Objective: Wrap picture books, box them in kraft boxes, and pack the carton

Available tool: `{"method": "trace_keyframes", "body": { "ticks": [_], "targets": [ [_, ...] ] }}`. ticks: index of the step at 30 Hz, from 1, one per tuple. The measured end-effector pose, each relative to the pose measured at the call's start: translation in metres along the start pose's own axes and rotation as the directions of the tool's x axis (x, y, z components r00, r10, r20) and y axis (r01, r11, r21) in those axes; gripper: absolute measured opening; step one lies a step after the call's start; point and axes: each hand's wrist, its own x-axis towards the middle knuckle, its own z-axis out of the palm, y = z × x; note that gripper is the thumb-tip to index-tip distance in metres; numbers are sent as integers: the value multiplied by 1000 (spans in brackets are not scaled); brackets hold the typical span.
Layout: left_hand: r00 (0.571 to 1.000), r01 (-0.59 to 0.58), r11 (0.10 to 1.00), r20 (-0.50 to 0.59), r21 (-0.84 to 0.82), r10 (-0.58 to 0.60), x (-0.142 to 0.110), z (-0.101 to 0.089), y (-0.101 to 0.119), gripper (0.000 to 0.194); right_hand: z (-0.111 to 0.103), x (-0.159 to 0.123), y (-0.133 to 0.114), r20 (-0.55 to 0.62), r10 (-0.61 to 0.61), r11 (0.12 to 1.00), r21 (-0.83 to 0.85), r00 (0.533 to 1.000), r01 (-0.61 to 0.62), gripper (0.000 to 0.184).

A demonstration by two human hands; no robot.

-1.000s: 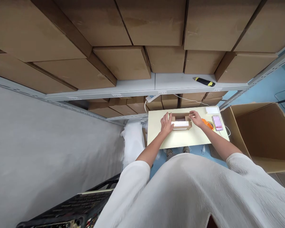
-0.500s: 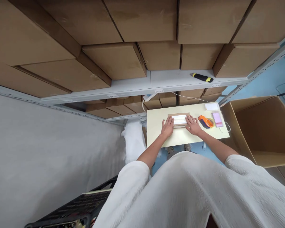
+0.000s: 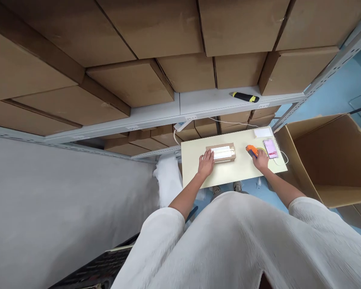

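Observation:
A small brown cardboard box [image 3: 234,153] with a white label [image 3: 221,152] on top lies on the pale table [image 3: 228,172]. Clear tape shows across its right end. My left hand [image 3: 206,163] rests on the box's left end, fingers stretched flat over the label's edge. To the right of the box, my right hand [image 3: 261,160] is closed around an orange and blue tape dispenser [image 3: 251,150], which partly hides behind the fingers. Just right of that hand lies a phone [image 3: 270,147] with a lit pink screen.
A white rectangular item [image 3: 262,132] lies at the table's far right corner. Behind the table stands a metal shelf [image 3: 204,106] stacked with cardboard boxes [image 3: 183,72], with a yellow-black cutter [image 3: 245,96] on its edge. A large open carton [image 3: 307,160] stands at the right, white wrapping [image 3: 168,176] at the left.
My right hand has left the box's right end, moved right and closed on the tape dispenser. My left hand has stayed on the box. The view has shifted slightly.

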Motion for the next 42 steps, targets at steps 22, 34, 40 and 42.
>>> {"method": "trace_keyframes", "body": {
  "ticks": [22, 34, 40, 42],
  "targets": [
    [999, 37, 999, 10, -31, -37, 4, -5, 5, 63, -43, 22, -7, 38, 18, 975, 220, 999, -26, 52],
    [998, 13, 991, -58, -134, -21, 8, -2, 7, 65, -98, 44, -137, 224, -510, 651, 731, 831, 203, 44],
    [997, 1, 987, -70, -163, -13, 9, 0, 8, 64, -80, 49, -161, 208, -536, 686, 672, 818, 279, 50],
    [998, 3, 987, -67, -160, -14, 10, -1, 8, 63, -79, 51, -161, 208, -545, 737, 581, 812, 346, 51]
  ]
}}
